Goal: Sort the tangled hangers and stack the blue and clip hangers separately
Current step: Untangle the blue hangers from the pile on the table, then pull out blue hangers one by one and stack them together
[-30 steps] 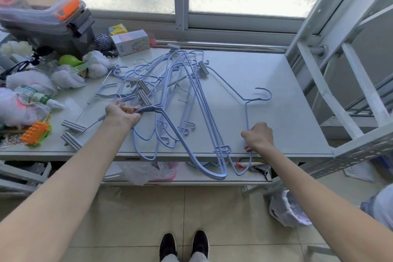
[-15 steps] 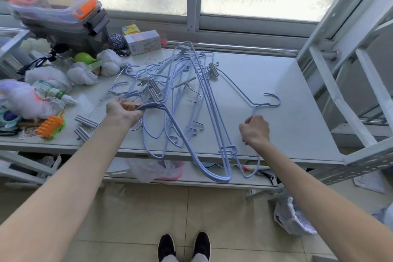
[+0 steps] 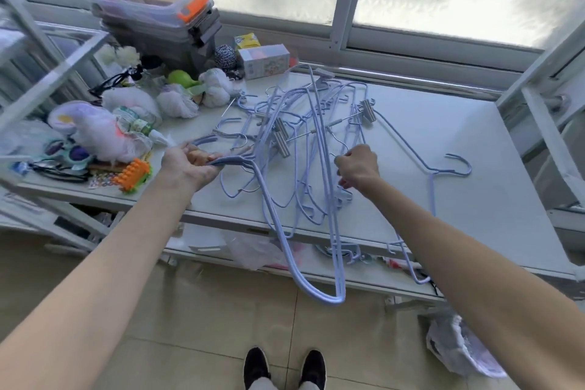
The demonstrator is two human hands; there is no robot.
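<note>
A tangle of blue hangers (image 3: 304, 149) lies across the middle of the white table (image 3: 493, 199), and several hang over its front edge. Metal clip hangers (image 3: 281, 142) with grey clips are mixed into the pile; another clip (image 3: 368, 114) sits at its right. My left hand (image 3: 186, 165) grips the neck of a thick blue hanger (image 3: 275, 231) at the pile's left. My right hand (image 3: 357, 168) pinches a thin wire hook in the middle of the tangle. One blue hanger (image 3: 456, 168) lies apart on the right, its hook pointing right.
Clutter fills the table's left: plastic bins (image 3: 152, 13), white mesh bags (image 3: 177, 101), a bottle (image 3: 139, 127), an orange toy (image 3: 133, 174), a small box (image 3: 262, 60). A metal shelf frame (image 3: 544, 123) stands at right. A plastic bag (image 3: 462, 348) lies on the floor.
My right hand let go of the blue hanger at the right and moved left and up into the tangle, where it now pinches a wire hook. My left hand keeps its grip.
</note>
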